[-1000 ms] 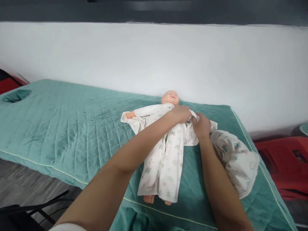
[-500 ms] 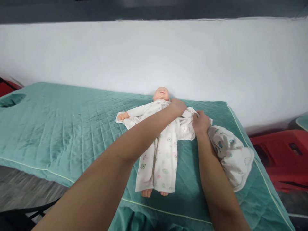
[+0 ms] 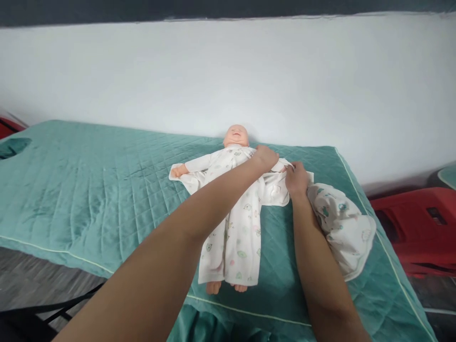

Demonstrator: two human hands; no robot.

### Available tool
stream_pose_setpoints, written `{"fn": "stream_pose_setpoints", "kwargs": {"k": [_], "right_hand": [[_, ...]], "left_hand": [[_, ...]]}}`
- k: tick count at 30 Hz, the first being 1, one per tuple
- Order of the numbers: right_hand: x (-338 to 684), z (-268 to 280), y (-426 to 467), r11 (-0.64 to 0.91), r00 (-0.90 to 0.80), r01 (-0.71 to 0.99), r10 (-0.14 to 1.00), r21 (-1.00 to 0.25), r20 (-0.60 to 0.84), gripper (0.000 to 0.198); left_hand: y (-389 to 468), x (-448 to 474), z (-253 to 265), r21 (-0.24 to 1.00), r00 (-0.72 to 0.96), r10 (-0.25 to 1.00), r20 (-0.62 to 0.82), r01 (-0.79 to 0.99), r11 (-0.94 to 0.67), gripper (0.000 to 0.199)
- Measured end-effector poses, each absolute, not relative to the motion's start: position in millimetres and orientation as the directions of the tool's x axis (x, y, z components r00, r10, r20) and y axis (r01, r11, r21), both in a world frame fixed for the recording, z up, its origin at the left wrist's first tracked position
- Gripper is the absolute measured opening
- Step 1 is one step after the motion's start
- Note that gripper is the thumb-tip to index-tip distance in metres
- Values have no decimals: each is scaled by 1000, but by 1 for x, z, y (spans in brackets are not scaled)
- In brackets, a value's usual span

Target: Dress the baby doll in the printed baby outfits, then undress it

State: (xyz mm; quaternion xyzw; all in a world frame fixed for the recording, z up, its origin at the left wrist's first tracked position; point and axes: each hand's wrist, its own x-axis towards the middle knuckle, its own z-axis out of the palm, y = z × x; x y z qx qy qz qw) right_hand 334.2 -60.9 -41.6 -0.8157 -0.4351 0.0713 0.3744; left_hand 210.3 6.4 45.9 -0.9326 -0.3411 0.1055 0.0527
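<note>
A baby doll (image 3: 236, 136) lies on its back on the green quilted bed cover, its feet showing below the trouser legs. It wears a white printed romper (image 3: 244, 237) over a plain white sleeve (image 3: 199, 164). My left hand (image 3: 267, 156) is closed at the shoulder end of the doll's arm on the right side, gripping the sleeve there; its fingertips are partly hidden. My right hand (image 3: 297, 178) pinches the white cloth at that sleeve's end, beside the doll's hand. The romper's sleeve (image 3: 275, 190) lies spread under the arm.
A crumpled white printed cloth (image 3: 342, 228) lies by my right forearm on the green quilted cover (image 3: 89, 190). A white wall (image 3: 213, 76) rises behind the bed. Red plastic chairs (image 3: 420, 228) stand beyond the right edge, with grey floor at lower left.
The view has shifted slightly. Both hands keep their hold on the sleeve, and a bit of the doll's hand now shows between them at the sleeve's end.
</note>
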Motion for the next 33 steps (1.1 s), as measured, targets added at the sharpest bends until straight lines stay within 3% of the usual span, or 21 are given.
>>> {"fn": "stream_pose_setpoints", "kwargs": {"k": [15, 27, 30, 33], "right_hand": [[347, -48, -60, -119, 615, 543, 730, -831, 297, 26], [362, -49, -52, 113, 656, 117, 737, -987, 162, 22], [363, -47, -54, 175, 723, 146, 653, -974, 226, 28], [356, -39, -61, 187, 770, 290, 537, -939, 345, 38]], "left_hand": [[9, 182, 71, -266, 742, 658, -131, 613, -744, 46], [11, 186, 62, -222, 756, 641, -129, 608, -762, 45], [12, 193, 55, -172, 755, 644, -120, 623, -763, 47], [12, 203, 50, -120, 737, 657, -157, 646, -754, 52]]}}
